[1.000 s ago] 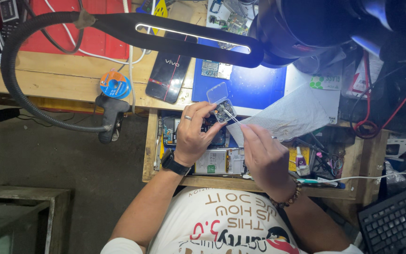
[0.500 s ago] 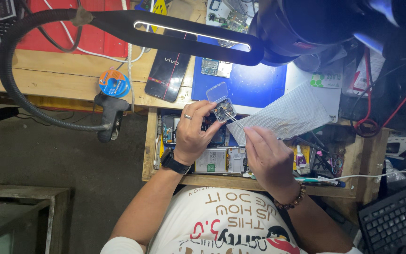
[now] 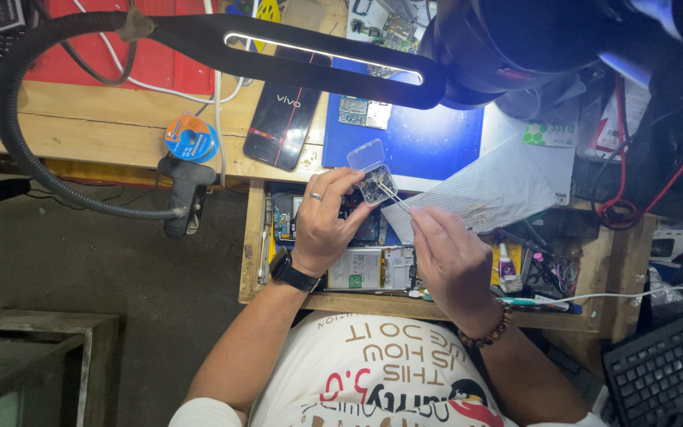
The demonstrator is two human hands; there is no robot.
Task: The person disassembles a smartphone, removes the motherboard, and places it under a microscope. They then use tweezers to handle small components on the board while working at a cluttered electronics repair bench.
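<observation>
The left hand (image 3: 327, 224) holds a small clear plastic box (image 3: 375, 183), lid up, full of tiny parts. The right hand (image 3: 454, 257) pinches thin metal tweezers (image 3: 395, 199), tips in the box.

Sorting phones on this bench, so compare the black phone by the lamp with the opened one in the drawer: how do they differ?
The black phone lies whole on the wooden benchtop, back up, glossy with a red stripe. The opened phone sits lower in the drawer, its back off, boards and pale battery exposed, partly hidden under the left hand. Neither hand holds either one. Both lie flat.
</observation>
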